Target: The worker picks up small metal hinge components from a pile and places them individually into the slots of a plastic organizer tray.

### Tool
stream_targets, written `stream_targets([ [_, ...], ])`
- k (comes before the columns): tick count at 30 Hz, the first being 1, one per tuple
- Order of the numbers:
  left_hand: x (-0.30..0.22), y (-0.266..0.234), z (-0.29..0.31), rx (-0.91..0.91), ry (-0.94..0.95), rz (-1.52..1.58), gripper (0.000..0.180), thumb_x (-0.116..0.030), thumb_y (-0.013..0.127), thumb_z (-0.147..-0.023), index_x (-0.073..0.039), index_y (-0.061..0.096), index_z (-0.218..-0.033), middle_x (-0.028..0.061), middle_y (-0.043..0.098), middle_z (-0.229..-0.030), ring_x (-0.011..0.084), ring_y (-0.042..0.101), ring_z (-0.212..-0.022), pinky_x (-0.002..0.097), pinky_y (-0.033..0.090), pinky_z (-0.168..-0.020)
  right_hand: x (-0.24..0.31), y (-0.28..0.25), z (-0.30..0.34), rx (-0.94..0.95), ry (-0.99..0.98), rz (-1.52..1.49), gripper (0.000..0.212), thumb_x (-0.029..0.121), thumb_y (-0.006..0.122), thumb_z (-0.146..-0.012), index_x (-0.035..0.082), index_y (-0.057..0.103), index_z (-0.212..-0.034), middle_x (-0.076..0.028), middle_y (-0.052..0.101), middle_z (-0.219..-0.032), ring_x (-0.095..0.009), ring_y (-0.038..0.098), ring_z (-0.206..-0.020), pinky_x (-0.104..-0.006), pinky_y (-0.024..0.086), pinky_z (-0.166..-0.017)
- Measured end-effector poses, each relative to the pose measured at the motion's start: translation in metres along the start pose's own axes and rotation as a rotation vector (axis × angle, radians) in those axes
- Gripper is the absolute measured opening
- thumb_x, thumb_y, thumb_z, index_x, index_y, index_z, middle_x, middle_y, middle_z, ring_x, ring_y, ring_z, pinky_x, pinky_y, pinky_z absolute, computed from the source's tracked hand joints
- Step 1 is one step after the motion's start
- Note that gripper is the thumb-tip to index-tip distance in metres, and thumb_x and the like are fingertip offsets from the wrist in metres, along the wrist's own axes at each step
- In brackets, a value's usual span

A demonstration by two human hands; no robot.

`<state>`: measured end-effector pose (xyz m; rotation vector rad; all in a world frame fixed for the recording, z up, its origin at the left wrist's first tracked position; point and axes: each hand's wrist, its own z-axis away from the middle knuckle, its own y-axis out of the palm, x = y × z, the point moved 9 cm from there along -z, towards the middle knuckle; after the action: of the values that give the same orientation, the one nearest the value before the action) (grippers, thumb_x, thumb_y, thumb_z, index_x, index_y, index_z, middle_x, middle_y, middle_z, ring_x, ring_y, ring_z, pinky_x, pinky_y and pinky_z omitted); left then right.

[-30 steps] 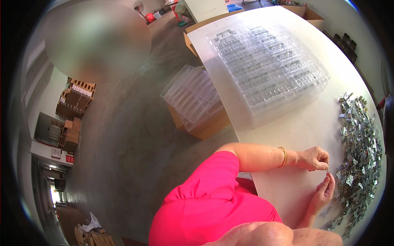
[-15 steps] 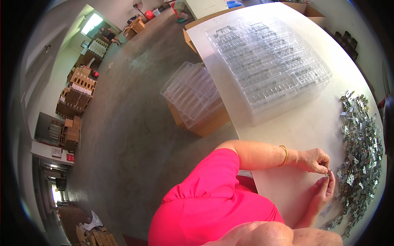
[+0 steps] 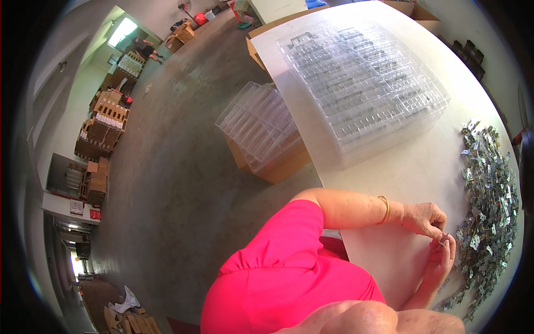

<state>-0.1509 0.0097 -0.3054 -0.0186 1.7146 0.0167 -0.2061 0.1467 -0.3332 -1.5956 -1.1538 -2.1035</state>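
My left hand [image 3: 424, 219], with a gold bangle on its wrist, reaches over the white table [image 3: 384, 192] with thumb and fingers pinched together. Against it, my right hand [image 3: 443, 259] has its fingers bent up and its fingertips meeting those of the left. A small metal part [image 3: 443, 241] shows between the fingertips; its exact shape is too small to make out. Both hands seem to grip it. Just to their right spreads a long heap of small metal parts [image 3: 486, 206], silvery with some brassy bits.
Stacked clear plastic compartment trays [image 3: 367, 83] with small parts inside stand at the far side of the table. More clear trays [image 3: 261, 125] rest on a cardboard box [image 3: 278, 173] beside the table. Pallets with cartons [image 3: 105, 125] line the left wall; a person [image 3: 146, 49] is far off.
My right hand has turned slightly and moved a little up, its fingers now more upright. The left hand stays nearly in place, still pinching.
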Motion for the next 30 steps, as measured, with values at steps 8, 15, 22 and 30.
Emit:
stream_targets([
  [8, -0.002, 0.006, 0.005, 0.054, 0.014, 0.007, 0.017, -0.018, 0.07, -0.084, -0.002, 0.065, -0.081, 0.0041, 0.064, -0.07, 0.0106, 0.057, -0.064, 0.0289, 0.046, -0.056, -0.005, -0.001, -0.001, 0.054, 0.048, 0.004, 0.009, 0.009, 0.053, -0.102, 0.002, 0.058, -0.104, -0.002, 0.059, -0.098, -0.01, 0.055, -0.085, -0.0257, 0.044, -0.078],
  [15, 0.001, 0.022, 0.003, 0.202, 0.05, 0.004, 0.018, -0.019, 0.07, -0.085, -0.001, 0.066, -0.082, 0.0039, 0.065, -0.072, 0.0094, 0.058, -0.068, 0.0286, 0.046, -0.059, 0.003, -0.015, 0.007, -0.08, 0.016, 0.009, 0.011, 0.011, 0.055, -0.102, 0.002, 0.058, -0.108, -0.002, 0.059, -0.094, -0.009, 0.056, -0.083, -0.0226, 0.045, -0.074],
  [22, 0.016, -0.016, 0.007, -0.004, -0.421, 0.312, 0.018, -0.023, 0.066, -0.095, -0.006, 0.067, -0.094, -0.0024, 0.056, -0.068, 0.0044, 0.049, -0.054, 0.0208, 0.039, -0.048, 0.009, 0.004, -0.002, -0.265, -0.038, -0.154, 0.013, 0.014, 0.058, -0.101, 0.006, 0.062, -0.111, -0.002, 0.061, -0.089, -0.011, 0.059, -0.078, -0.025, 0.049, -0.071],
  [30, 0.017, -0.009, 0.004, 0.032, -0.416, 0.593, 0.019, -0.022, 0.061, -0.098, -0.004, 0.065, -0.095, -0.0005, 0.057, -0.066, 0.0064, 0.047, -0.045, 0.0209, 0.035, -0.04, 0.017, 0.016, 0.01, -0.123, -0.093, -0.096, 0.017, 0.02, 0.059, -0.102, 0.007, 0.063, -0.111, 0.002, 0.054, -0.075, -0.006, 0.045, -0.056, -0.0219, 0.039, -0.052],
])
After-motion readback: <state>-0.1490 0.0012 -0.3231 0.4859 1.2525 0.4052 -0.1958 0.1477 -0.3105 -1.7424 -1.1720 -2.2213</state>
